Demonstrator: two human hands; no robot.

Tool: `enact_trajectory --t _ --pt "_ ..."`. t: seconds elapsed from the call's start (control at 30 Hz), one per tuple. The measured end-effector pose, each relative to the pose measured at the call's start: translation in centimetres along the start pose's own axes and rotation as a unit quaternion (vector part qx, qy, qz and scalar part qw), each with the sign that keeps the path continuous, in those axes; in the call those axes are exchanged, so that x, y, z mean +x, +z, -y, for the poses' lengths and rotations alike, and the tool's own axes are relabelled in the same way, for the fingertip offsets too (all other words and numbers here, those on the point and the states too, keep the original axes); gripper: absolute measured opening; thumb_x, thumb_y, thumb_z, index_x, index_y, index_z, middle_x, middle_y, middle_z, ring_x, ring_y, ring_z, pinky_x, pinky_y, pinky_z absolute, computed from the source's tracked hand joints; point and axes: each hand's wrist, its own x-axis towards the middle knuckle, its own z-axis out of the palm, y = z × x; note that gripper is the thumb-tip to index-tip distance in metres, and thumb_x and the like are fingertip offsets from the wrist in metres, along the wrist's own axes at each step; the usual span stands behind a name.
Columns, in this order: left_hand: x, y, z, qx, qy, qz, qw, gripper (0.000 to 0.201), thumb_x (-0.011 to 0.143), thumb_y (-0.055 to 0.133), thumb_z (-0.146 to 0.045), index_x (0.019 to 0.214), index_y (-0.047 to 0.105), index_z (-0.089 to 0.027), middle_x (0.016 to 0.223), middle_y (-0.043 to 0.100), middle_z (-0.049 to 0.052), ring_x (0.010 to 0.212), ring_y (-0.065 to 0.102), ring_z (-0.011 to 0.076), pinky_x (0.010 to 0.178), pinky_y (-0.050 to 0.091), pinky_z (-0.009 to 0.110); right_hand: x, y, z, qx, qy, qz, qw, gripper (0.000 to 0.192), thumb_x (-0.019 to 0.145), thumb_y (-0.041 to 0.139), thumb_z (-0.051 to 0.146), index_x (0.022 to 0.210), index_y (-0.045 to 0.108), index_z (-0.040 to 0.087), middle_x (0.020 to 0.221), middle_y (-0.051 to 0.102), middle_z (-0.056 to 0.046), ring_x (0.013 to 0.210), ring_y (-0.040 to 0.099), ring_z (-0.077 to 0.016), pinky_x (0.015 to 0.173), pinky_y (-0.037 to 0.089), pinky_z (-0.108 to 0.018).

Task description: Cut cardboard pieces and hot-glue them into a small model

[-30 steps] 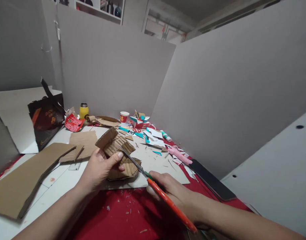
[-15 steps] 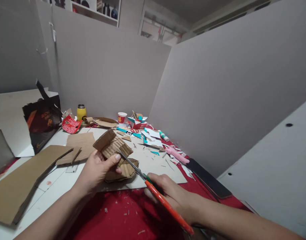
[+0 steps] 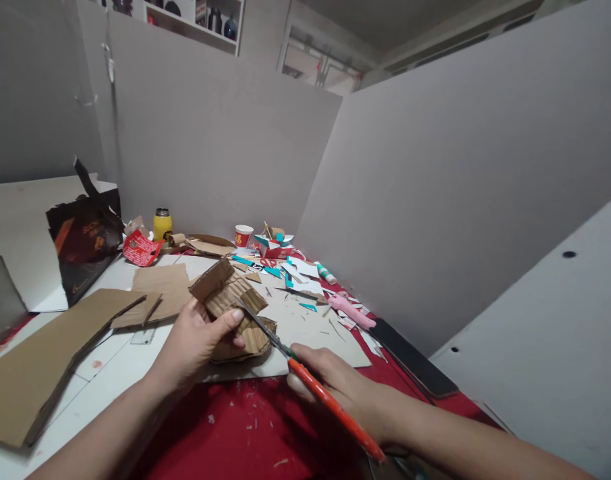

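Held up in my left hand [image 3: 200, 337] is a piece of corrugated cardboard [image 3: 222, 290], ribbed on the side facing me and bent along its left edge. My left thumb presses on its front, the fingers behind it. My right hand [image 3: 330, 380] grips scissors [image 3: 320, 390] with long orange handles, and their blades lie against the cardboard's right part, close to my left thumb. How far the blades are parted is hard to see. Behind and below the held piece, another ribbed cardboard piece [image 3: 258, 339] with a curved edge rests on the white board [image 3: 315, 350].
Large cardboard sheets [image 3: 60, 363] lie at the left. Paper and teal scraps [image 3: 302, 277], a pink tool [image 3: 352, 310] and a black phone-like slab [image 3: 415, 360] are at the right. Further back stand a yellow bottle [image 3: 162, 227] and a paper cup [image 3: 243, 236]. Grey partitions [image 3: 220, 133] enclose the table.
The held cardboard has shifted very slightly to the right and tilted a little. The scissors stay at nearly the same spot against it.
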Motion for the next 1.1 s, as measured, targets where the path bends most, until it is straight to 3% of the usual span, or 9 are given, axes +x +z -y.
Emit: enact_trajectory --t 0.33,0.53,0.73,0.87,1.1 --pt "-0.1 0.3 -0.5 0.005 -0.018 -0.012 1.000 0.026 0.069 0.076 -0.029 0.087 0.063 -0.015 0.066 0.061 -0.003 0.047 0.054 0.0088 0.045 0.045 0.020 0.0 0.3 -0.2 0.055 -0.016 0.004 0.998 0.024 0.090 0.043 0.031 0.070 0.039 0.019 0.059 0.041 0.006 0.055 0.034 -0.0086 0.051 0.029 -0.022" --pt "0.1 0.0 -0.2 -0.024 -0.025 -0.018 0.999 0.026 0.069 0.076 -0.028 0.089 0.065 -0.016 0.073 0.065 -0.001 0.053 0.058 0.0109 0.048 0.051 0.023 -0.1 -0.7 0.3 -0.012 -0.049 0.009 0.999 0.023 0.094 0.039 0.037 0.084 0.047 0.018 0.078 0.055 -0.002 0.066 0.044 -0.0125 0.064 0.042 -0.026" --pt "0.5 -1.0 -0.8 -0.113 0.002 -0.099 0.989 0.024 0.069 0.076 -0.027 0.089 0.068 -0.016 0.086 0.069 0.001 0.070 0.062 0.0138 0.061 0.056 0.028 -0.4 -0.7 -0.2 -0.047 -0.024 0.027 0.998 0.033 0.095 0.034 0.046 0.089 0.049 0.018 0.086 0.059 -0.006 0.074 0.052 -0.0167 0.072 0.045 -0.032" --pt "0.6 -1.4 -1.1 -0.124 0.006 -0.139 0.982 0.022 0.064 0.081 -0.024 0.081 0.069 -0.015 0.080 0.070 0.001 0.071 0.063 0.0134 0.058 0.053 0.023 -0.4 -0.5 0.3 -0.073 -0.011 0.006 0.997 0.033 0.093 0.036 0.049 0.091 0.049 0.018 0.084 0.061 -0.007 0.071 0.053 -0.0184 0.068 0.043 -0.032" --pt "0.0 -0.9 -1.4 -0.103 -0.012 -0.106 0.989 0.028 0.064 0.081 -0.019 0.090 0.072 -0.015 0.086 0.073 0.004 0.078 0.067 0.0157 0.067 0.056 0.026 0.0 -0.6 0.5 -0.138 -0.023 -0.065 0.988 0.040 0.092 0.036 0.055 0.091 0.051 0.018 0.081 0.064 -0.009 0.067 0.055 -0.0208 0.060 0.036 -0.031"
